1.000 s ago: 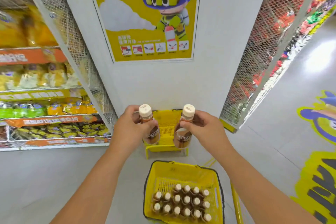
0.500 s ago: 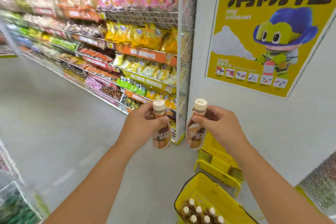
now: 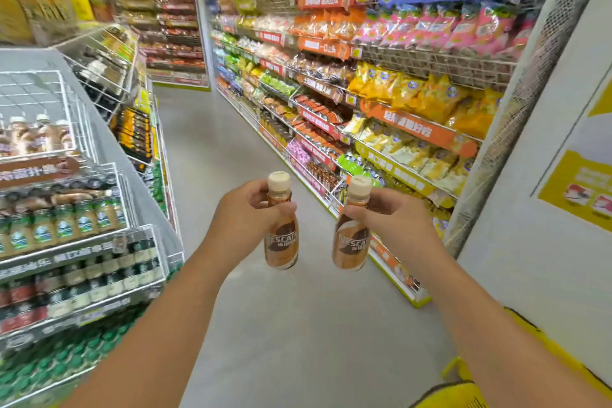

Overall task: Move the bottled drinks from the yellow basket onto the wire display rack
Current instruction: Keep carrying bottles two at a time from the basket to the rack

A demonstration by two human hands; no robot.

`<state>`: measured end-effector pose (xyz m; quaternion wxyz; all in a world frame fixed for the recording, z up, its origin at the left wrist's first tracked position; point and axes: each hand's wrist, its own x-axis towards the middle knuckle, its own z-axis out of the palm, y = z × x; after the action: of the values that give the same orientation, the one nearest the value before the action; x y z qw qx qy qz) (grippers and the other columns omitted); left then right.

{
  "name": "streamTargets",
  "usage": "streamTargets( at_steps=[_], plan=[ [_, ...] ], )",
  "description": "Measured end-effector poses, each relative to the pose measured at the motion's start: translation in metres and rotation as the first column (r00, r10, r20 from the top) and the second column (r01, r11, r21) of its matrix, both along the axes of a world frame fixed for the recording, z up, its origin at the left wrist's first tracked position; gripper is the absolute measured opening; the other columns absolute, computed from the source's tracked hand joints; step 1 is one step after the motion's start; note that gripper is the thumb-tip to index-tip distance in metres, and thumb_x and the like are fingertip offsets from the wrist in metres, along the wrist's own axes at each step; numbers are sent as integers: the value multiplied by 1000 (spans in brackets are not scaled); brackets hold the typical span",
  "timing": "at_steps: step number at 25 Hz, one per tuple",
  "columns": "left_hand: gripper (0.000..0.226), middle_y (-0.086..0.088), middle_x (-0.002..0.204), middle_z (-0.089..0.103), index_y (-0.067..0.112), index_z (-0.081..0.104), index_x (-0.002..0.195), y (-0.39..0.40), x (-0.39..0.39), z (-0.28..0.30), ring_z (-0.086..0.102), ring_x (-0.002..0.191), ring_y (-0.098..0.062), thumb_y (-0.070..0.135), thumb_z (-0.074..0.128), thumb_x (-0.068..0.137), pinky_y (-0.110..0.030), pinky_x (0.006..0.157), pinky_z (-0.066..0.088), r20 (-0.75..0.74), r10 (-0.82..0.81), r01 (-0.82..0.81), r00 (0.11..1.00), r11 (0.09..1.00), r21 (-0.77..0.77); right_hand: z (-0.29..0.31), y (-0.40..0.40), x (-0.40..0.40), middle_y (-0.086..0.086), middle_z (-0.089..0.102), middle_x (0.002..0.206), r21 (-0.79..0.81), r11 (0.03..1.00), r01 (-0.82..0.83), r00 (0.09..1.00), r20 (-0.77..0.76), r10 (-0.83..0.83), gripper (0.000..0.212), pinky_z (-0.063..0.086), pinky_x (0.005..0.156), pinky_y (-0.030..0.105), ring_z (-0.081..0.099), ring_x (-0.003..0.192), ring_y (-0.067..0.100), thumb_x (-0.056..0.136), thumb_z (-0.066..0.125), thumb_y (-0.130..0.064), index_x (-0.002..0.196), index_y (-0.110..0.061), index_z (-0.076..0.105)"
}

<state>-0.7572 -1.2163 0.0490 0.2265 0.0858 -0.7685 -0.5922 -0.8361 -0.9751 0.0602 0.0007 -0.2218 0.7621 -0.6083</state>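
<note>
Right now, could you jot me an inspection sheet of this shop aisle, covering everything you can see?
Surface: grey floor, bare along the aisle.
Job's things: two coffee bottles, left bottle and right bottle, upright, carried; wire display rack at left holds similar bottles; yellow basket edge at lower right.
Clutter: nothing seen.
Grips: left hand holds one bottle, right hand the other.
Cables: nothing seen.
Surroundings: snack shelves at right, drink racks below the wire rack.

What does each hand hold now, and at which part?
The left hand grips one coffee bottle at its neck and shoulder; the right hand grips a second bottle likewise.
</note>
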Motion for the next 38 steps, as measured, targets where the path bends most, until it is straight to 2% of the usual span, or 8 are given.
streamTargets(
  at_steps=[7, 11, 16, 22, 25, 28, 33, 38],
  plan=[
    [27, 21, 94, 77, 38, 74, 102, -192, 103, 14, 71, 83, 6, 31, 86, 79, -17, 67, 52, 11, 199, -199, 980, 980, -33, 0, -222, 66, -12, 80, 87, -5, 985, -172, 985, 1, 172, 16, 59, 74, 25, 76, 83, 5, 80, 85, -31, 93, -40, 81],
    [25, 25, 93, 76, 43, 73, 98, -304, 169, 26, 70, 81, 9, 29, 86, 81, -22, 70, 51, -5, 294, -294, 956, 955, -29, 10, -344, 102, -11, 80, 86, -53, 957, -286, 958, -8, 286, 13, 52, 65, 13, 75, 81, 2, 82, 85, -25, 91, -33, 83],
    [23, 24, 92, 76, 47, 71, 94, -414, 236, 36, 70, 86, 4, 39, 86, 78, -24, 71, 54, -1, 462, -461, 887, 885, -69, 22, -469, 141, -11, 81, 84, -65, 890, -451, 892, -29, 451, 15, 50, 61, 9, 75, 78, 0, 82, 85, -22, 88, -36, 83],
    [28, 27, 90, 75, 54, 74, 86, -515, 274, 30, 70, 83, 8, 30, 87, 79, -22, 70, 53, -13, 602, -601, 798, 796, -70, 16, -593, 152, -11, 81, 87, -47, 803, -594, 804, -10, 594, 13, 52, 63, 11, 76, 82, 3, 82, 86, -27, 88, -38, 83],
    [22, 23, 94, 77, 41, 76, 96, -568, 273, 24, 71, 84, 6, 32, 87, 79, -22, 70, 52, -3, 662, -660, 750, 748, -74, 8, -654, 140, -10, 81, 87, -30, 761, -648, 761, -1, 648, 9, 52, 63, 10, 76, 81, 3, 82, 85, -29, 87, -36, 82],
    [25, 24, 92, 77, 51, 76, 88, -624, 258, 27, 72, 85, 4, 31, 87, 78, -17, 67, 52, -14, 691, -688, 723, 717, -111, 3, -710, 110, -9, 81, 85, -33, 747, -664, 748, -6, 664, 7, 49, 59, 8, 75, 75, 1, 83, 85, -27, 85, -34, 83],
    [29, 21, 94, 77, 59, 72, 83, -721, 220, 41, 71, 89, 1, 35, 87, 78, -23, 68, 51, 2, 740, -732, 673, 666, -143, 13, -792, 33, 4, 78, 80, 24, 795, -606, 795, -3, 606, 21, 46, 55, 20, 66, 66, 8, 82, 85, -35, 88, -15, 80],
    [23, 20, 94, 78, 54, 74, 86, -811, 192, 44, 71, 88, 2, 37, 87, 77, -28, 72, 52, 28, 749, -739, 661, 658, -143, 36, -852, -31, -2, 81, 81, 49, 836, -547, 837, -4, 547, 11, 49, 57, 13, 73, 71, 5, 84, 84, -30, 85, -20, 83]
  ],
)
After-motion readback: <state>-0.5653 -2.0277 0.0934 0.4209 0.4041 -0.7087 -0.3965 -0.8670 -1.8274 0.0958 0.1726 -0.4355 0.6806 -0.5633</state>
